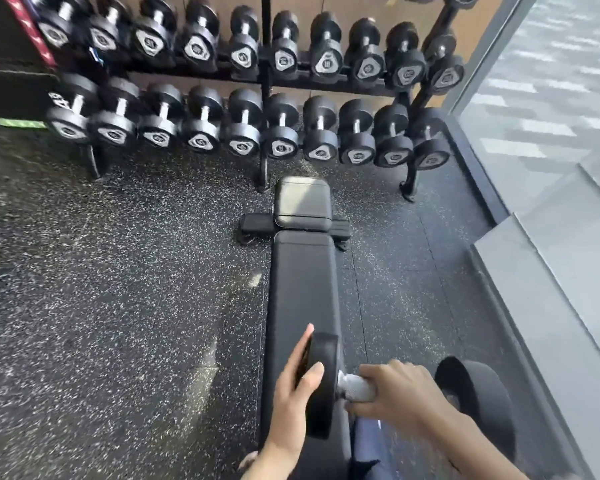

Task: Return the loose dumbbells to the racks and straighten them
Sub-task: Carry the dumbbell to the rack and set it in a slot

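A large black dumbbell (326, 382) with a knurled metal handle is held low in the foreground, over the near end of a black bench (303, 282). My right hand (399, 393) grips the handle. My left hand (297, 386) lies flat with straight fingers against the outer face of the left weight head. The right weight head (478, 403) sticks out past my right wrist. Ahead stands the two-tier dumbbell rack (264, 74), both tiers filled with black dumbbells in a row.
The bench runs from my hands toward the rack, its seat pad (302, 202) close to the rack's feet. Speckled rubber floor (118, 271) spreads to the left. A grey raised ledge (551, 271) and glass wall run along the right. A black box (11, 81) sits far left.
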### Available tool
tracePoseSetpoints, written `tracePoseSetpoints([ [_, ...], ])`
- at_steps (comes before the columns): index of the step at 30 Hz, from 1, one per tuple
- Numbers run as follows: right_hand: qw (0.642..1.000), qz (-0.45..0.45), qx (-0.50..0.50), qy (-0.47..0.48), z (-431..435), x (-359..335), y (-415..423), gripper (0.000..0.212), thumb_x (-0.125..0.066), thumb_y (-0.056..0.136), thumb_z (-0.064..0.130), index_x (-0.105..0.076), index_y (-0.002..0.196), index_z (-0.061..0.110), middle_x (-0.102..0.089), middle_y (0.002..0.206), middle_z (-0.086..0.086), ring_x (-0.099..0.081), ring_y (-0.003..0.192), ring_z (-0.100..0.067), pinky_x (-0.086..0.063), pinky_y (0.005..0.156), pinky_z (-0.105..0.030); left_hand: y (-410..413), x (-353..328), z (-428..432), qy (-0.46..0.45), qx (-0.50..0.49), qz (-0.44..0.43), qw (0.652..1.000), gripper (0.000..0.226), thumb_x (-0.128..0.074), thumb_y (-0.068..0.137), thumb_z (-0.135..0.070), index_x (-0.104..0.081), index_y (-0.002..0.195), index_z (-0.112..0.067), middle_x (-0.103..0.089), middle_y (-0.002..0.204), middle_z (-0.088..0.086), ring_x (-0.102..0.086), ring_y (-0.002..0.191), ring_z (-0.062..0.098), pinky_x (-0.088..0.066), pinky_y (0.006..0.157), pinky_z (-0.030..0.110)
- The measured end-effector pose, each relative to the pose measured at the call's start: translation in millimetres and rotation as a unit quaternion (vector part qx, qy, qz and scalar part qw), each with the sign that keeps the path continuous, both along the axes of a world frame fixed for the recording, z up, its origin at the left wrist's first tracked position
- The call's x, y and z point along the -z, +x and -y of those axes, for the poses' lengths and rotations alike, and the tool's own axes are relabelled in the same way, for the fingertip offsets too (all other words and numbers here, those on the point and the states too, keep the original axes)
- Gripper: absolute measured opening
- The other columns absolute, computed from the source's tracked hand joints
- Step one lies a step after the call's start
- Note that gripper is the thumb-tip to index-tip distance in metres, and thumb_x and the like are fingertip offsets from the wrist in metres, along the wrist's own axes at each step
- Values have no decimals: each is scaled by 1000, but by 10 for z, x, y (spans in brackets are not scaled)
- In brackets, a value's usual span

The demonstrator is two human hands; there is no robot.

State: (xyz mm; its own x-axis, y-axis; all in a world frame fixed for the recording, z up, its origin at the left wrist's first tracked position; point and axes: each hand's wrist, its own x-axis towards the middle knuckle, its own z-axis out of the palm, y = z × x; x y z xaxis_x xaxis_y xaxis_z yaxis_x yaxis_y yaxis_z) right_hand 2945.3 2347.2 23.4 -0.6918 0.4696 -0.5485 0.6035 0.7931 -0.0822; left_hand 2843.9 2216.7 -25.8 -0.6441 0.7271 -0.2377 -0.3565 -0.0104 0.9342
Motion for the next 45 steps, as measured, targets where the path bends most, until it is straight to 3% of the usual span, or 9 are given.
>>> tracePoseSetpoints([
  [4,999,-5,-43,-28,-630,76,40,42,-51,74,69,-43,82,28,-52,78,4,-61,94,-26,-33,64,-33,183,0,-540,-36,-86,-75,993,60,-59,72,-46,-58,127,-21,-59,130,-16,-48,127,2,-34,105,17],
  [7,998,-27,-53,-22,-1179,164,160,51,-48,71,75,-51,93,29,-61,84,3,-61,94,-24,-37,67,-33,339,21,-1049,-59,-111,-110,986,56,-58,75,-43,-58,126,-19,-59,129,-16,-49,125,2,-35,100,10],
  [12,999,-38,-27,-25,-2056,236,463,42,-50,73,67,-55,101,37,-67,93,8,-63,89,-18,-39,66,-30,687,72,-1892,-77,-88,-129,985,54,-61,76,-40,-55,127,-24,-58,130,-18,-51,124,3,-39,100,15],
  [16,999,-41,22,2,-2541,245,805,40,-49,74,64,-54,105,39,-67,99,9,-63,94,-19,-43,70,-30,970,111,-2519,-72,-76,-128,986,53,-63,72,-45,-56,122,-31,-62,125,-13,-55,120,6,-44,101,30],
  [20,996,-32,86,7,-2830,234,1141,38,-48,75,66,-53,101,39,-66,96,9,-62,95,-20,-42,70,-31,1130,95,-2956,-57,-11,-140,988,51,-64,71,-46,-54,120,-38,-62,124,-18,-56,119,5,-44,102,31],
  [28,988,-38,146,-13,-3180,326,1584,40,-51,71,68,-56,98,38,-66,86,8,-62,81,-14,-40,61,-29,1370,170,-3351,-60,77,-146,985,55,-64,76,-44,-51,129,-37,-56,133,-13,-50,126,7,-40,106,40],
  [33,990,-26,135,-17,-3365,298,1696,38,-51,72,65,-56,95,36,-64,84,10,-62,80,-15,-41,63,-28,1518,180,-3493,-52,78,-107,990,53,-62,78,-41,-50,130,-47,-52,137,-16,-47,129,8,-39,106,25],
  [37,993,-19,112,-13,-3453,125,1780,38,-47,74,68,-54,91,34,-58,76,12,-54,70,-12,-36,58,-26,1619,146,-3558,-37,89,-99,990,59,-62,79,-37,-47,136,-31,-45,144,-11,-38,136,13,-31,113,43],
  [45,990,-24,137,-4,-3445,-100,1906,36,-51,72,65,-55,94,37,-61,81,11,-61,81,-14,-38,61,-28,1693,-48,-3672,-12,103,-92,990,62,-63,78,-38,-46,137,-25,-49,141,-12,-45,131,13,-37,109,43],
])
